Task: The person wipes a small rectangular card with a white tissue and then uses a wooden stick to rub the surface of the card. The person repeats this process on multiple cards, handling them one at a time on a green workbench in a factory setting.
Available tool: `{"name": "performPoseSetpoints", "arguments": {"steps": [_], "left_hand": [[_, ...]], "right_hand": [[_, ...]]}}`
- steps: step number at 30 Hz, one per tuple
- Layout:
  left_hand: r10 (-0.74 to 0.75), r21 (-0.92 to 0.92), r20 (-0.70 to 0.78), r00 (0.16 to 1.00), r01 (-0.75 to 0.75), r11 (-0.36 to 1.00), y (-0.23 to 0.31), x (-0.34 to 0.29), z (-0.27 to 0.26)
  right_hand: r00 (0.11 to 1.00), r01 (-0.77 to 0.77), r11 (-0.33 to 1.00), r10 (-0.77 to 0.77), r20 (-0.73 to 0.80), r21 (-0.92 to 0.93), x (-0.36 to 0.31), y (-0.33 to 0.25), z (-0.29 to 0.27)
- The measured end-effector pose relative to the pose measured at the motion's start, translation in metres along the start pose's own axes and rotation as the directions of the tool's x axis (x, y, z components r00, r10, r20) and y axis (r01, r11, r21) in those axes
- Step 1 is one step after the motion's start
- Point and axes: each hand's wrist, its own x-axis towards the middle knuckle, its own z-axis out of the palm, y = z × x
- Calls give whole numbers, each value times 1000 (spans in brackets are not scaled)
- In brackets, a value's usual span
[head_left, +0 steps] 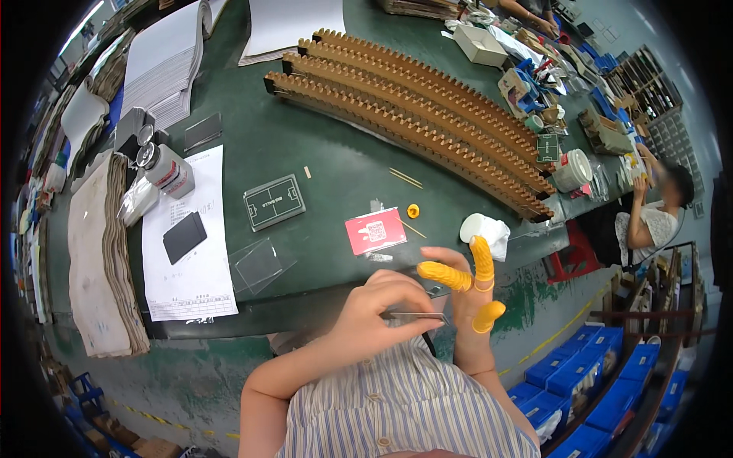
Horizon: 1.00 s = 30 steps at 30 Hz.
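Note:
Close to my body, just off the bench's near edge, my left hand (382, 309) pinches a pair of thin metal tweezers (418, 315). Their tip points toward my right hand (466, 294), which is raised with its fingers spread. Yellow finger cots (482, 259) cover several of its digits, and it appears to hold nothing. Beyond the hands lie a red card (376, 231) in a clear sleeve, a rolled yellow finger cot (413, 211) and thin wooden sticks (406, 178). White tissue (495, 238) sits by a round white piece near the edge.
Long toothed wooden racks (412, 107) span the green bench. Leftward are a dark green boxed stack (275, 202), black cards (185, 237), clear film (261, 265), a bottle (166, 169) and a paper sheet (189, 286). Another person (649, 206) sits at right, above blue bins (565, 366).

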Motion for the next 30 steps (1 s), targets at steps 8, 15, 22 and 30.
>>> {"name": "performPoseSetpoints", "arguments": {"steps": [8,15,22,30], "left_hand": [[129,304,-85,988,-98,948,-2,2,-4],[58,196,-101,993,-37,980,-5,-23,-26],[72,65,-308,949,-55,996,-8,-68,-51],[7,15,-587,809,2,1000,-12,-120,-94]], "right_hand": [[959,188,827,-36,283,-530,12,-22,-16],[923,255,926,-148,355,-279,78,-20,37],[587,805,343,-344,733,-484,186,14,181],[525,848,141,-342,779,-510,248,84,279]]}}
